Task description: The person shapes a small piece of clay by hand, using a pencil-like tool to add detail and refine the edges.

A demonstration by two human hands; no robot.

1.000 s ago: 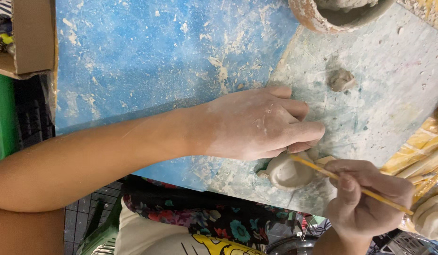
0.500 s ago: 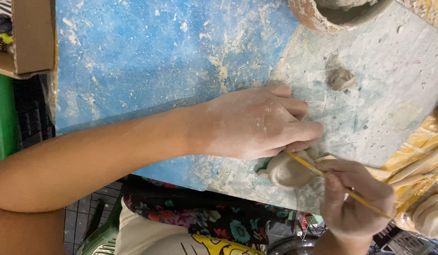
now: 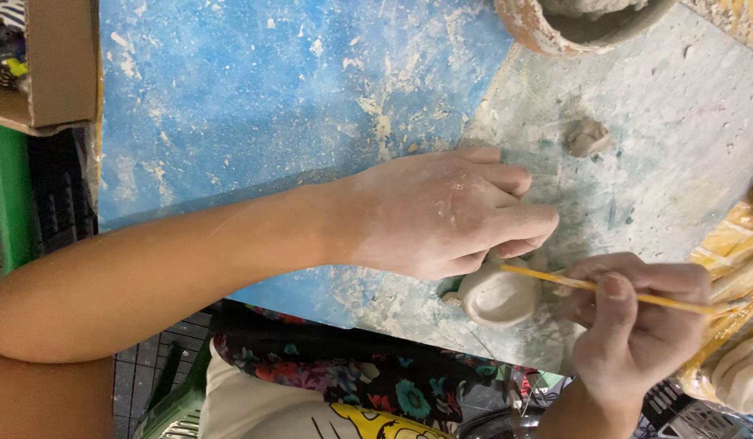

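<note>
Right at table edge (image 3: 409,313), L hand (image 3: 441,215) steadying clay cup (image 3: 498,297), R hand (image 3: 636,325) w/ stick (image 3: 612,293)

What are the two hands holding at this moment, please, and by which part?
The right hand pinches a thin yellow stick near its middle. The left hand steadies a small clay cup at its rim with its fingers.

Yellow stick (image 3: 604,289), pale clay cup (image 3: 498,297)
</note>
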